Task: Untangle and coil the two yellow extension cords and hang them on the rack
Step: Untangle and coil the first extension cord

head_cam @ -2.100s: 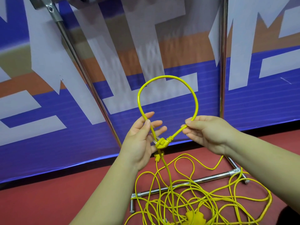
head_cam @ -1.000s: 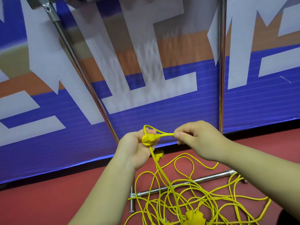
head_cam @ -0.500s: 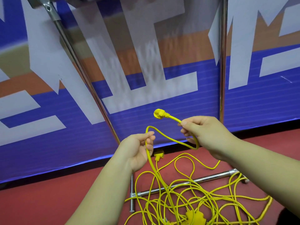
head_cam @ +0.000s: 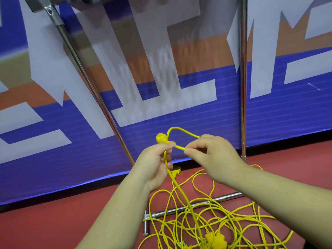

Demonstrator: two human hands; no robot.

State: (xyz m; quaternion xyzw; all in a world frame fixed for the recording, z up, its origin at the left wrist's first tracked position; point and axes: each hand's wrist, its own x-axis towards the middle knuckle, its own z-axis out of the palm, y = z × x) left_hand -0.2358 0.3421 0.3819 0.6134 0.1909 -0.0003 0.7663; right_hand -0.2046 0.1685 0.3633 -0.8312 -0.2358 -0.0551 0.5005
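Two hands: left hand, right hand. The rack shows two chrome uprights and one floor bar. Three yellow plug ends show (the tangled cords cannot be counted apart).

Your tangled yellow extension cords run off the lower edge, which also crops the yellow plastic socket block. Your left hand half-hides a small yellow plug. The chrome steel rack is cut off at the top. The lettering on the blue banner is smeared.

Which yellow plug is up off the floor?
The plug just above the left hand, which grips its cord. The small plug by the wall and the sockets lie on the floor.
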